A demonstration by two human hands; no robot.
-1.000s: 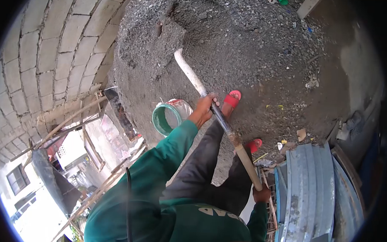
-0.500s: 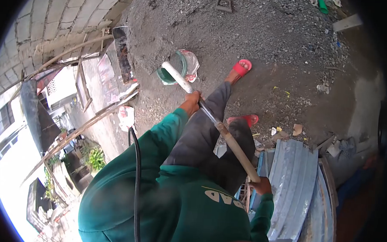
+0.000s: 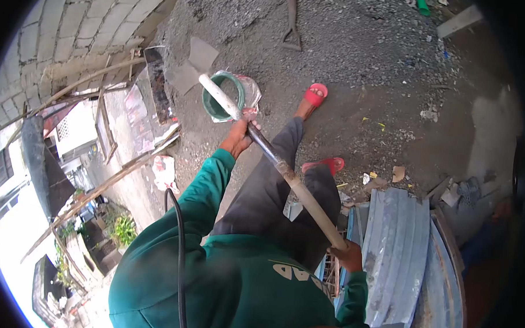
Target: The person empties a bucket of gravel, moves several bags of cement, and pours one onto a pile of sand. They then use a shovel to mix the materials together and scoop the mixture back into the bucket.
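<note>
At the far left a concrete-block wall [image 3: 76, 24] rises, with a long wooden pole [image 3: 105, 187] slanting nearer; the glare beyond it washes out the outermost detail. A black cable [image 3: 182, 254] loops over the green sweatshirt [image 3: 172, 265], its ends out of sight.

Next comes the tip of the long-handled shovel [image 3: 296, 186]: its grey blade [image 3: 203, 53] shows beyond the left rim of a green bucket [image 3: 241, 94], pale and blurred, so its outline and any load on it are hard to make out. The white lower shaft crosses above the bucket's mouth, hiding part of the inside; whether it touches the rim I cannot tell.

The left hand [image 3: 237, 139] is wrapped around the shaft just near of the bucket, probably to bear the blade's weight. Farther off, a second shovel's D-grip [image 3: 290, 39] lies on the gravel [image 3: 359, 52], the rest cut off by the far edge. Red slides [image 3: 316, 94] are planted apart, likely for balance.

The right hand [image 3: 347, 256] closes around the shaft's near end, the wide spacing seemingly giving leverage; its fingers are partly hidden. Beside it, corrugated metal sheets [image 3: 395, 249] run rightward into dark vignetting.
</note>
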